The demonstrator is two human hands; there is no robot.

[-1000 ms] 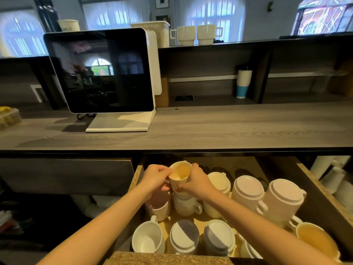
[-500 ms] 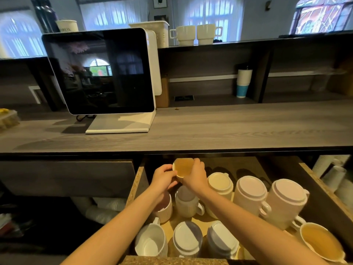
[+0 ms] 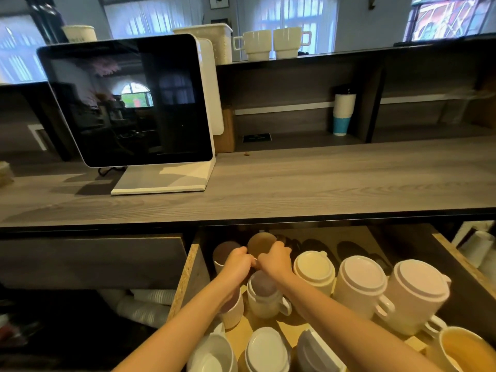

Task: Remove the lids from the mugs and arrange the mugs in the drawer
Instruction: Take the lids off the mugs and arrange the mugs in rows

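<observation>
The open wooden drawer [image 3: 188, 275] under the counter holds several white mugs. Both hands grip one lidless mug [image 3: 261, 244] at the drawer's back left; my left hand [image 3: 237, 261] is on its left side and my right hand [image 3: 275, 260] on its right. Another open mug [image 3: 224, 252] stands just left of it, deep in shadow. In front sits an open mug [image 3: 264, 296] with its handle to the right. Lidded mugs [image 3: 361, 285] line the right side, and more lidded ones [image 3: 265, 350] stand at the front.
A grey counter [image 3: 322, 183] overhangs the drawer's back and carries a white-based screen [image 3: 134, 103]. An open mug [image 3: 467, 350] sits at the drawer's front right. Paper cups [image 3: 475, 248] are stacked right of the drawer. Two mugs [image 3: 271, 44] stand on the top shelf.
Both hands have carried the lidless mug away from me toward the drawer's back, under the counter edge, and lowered it among the back-row mugs.
</observation>
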